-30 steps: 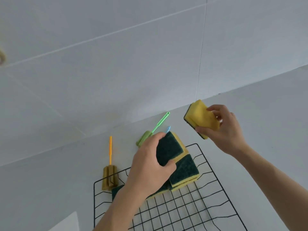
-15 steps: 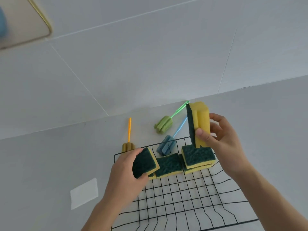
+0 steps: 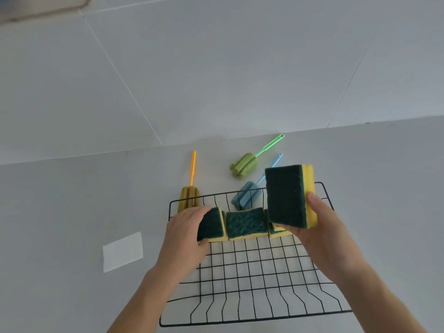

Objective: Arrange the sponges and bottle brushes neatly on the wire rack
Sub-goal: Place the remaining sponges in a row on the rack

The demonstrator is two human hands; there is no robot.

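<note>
A black wire rack [image 3: 252,280] lies on the grey counter. Along its far edge sits a row of green-topped yellow sponges; the middle sponge [image 3: 247,222] lies flat. My left hand [image 3: 185,234] grips the left sponge [image 3: 212,227], tilted at the row's left end. My right hand [image 3: 322,227] holds another sponge [image 3: 288,195] upright above the right end, green face towards me; a sponge beneath it is mostly hidden. Three bottle brushes lie beyond the rack: orange [image 3: 191,188], green [image 3: 249,161], blue [image 3: 252,193].
A white paper rectangle [image 3: 123,251] lies on the counter left of the rack. A tiled wall rises behind the counter's back edge. The rack's near rows hold nothing.
My right hand has turned its sponge so the green face shows and brought it lower over the right end. My left hand has set its sponge down against the row's left end.
</note>
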